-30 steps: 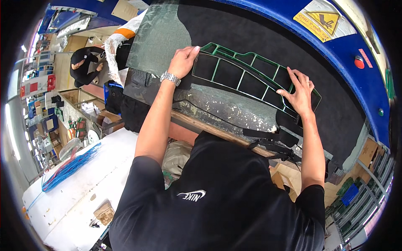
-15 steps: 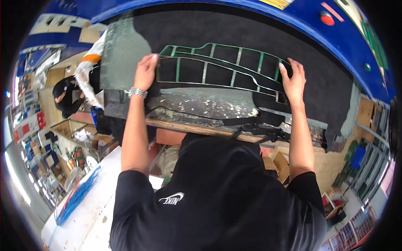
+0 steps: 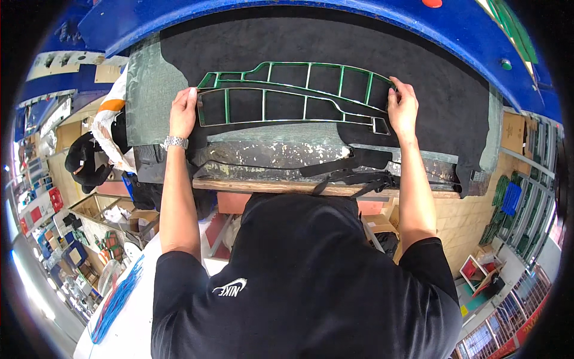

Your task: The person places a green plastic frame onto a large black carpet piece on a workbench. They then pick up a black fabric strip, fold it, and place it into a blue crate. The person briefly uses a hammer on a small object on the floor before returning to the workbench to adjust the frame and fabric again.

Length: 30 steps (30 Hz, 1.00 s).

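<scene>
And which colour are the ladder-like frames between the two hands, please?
The frames are green, with pale, shiny edges; the head view shows this best.

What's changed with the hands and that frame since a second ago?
The right hand has moved outward to the right end of the green, ladder-like metal frame; earlier its thumb lay farther in. The view has turned, so the frame now looks nearly level. Unchanged: the left hand at the frame's left end, and the flat black sheet under the frame.

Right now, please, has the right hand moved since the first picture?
Yes, the right hand has moved to the right, judged against the speckled board.
</scene>
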Tool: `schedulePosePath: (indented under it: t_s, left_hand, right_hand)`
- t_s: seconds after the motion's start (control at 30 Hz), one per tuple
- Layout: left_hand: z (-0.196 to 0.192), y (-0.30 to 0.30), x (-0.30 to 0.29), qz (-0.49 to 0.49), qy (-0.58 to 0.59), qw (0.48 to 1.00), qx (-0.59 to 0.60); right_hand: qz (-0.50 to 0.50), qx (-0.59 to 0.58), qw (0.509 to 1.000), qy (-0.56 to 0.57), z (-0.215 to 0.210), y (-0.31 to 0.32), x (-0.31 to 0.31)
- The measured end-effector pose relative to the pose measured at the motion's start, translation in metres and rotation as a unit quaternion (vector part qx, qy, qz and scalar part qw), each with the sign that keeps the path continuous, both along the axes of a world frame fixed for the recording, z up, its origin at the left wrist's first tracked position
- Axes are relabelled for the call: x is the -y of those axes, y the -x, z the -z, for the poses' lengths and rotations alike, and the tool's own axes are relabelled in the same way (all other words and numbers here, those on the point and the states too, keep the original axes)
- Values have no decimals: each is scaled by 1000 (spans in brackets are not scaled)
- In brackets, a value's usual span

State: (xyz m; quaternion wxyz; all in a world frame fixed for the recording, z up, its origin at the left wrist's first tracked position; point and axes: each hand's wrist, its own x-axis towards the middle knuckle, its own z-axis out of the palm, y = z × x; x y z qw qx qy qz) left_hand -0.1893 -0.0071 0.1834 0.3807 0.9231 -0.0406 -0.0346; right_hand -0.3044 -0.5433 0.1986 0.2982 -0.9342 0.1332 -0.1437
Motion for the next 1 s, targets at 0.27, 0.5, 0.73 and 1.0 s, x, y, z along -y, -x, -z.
schedulePosePath:
  t_s: [0.27,0.5,0.73,1.0]
  left_hand:
    - [0,-1,-7,-2,25,1000,-3]
    - [3,-4,-8,19,32,999,23]
    - [5,-1,-8,12,39,999,11]
    - [-37,49,11,-9,3,983,182]
  right_hand:
    - [1,-24,1000,-11,-9,5,-12]
    - [-16,-28,999,39,-8,4,-7]
    - [-15,-32,998,51,-5,7,-5]
    - [33,15,993,111,-35,21,-28]
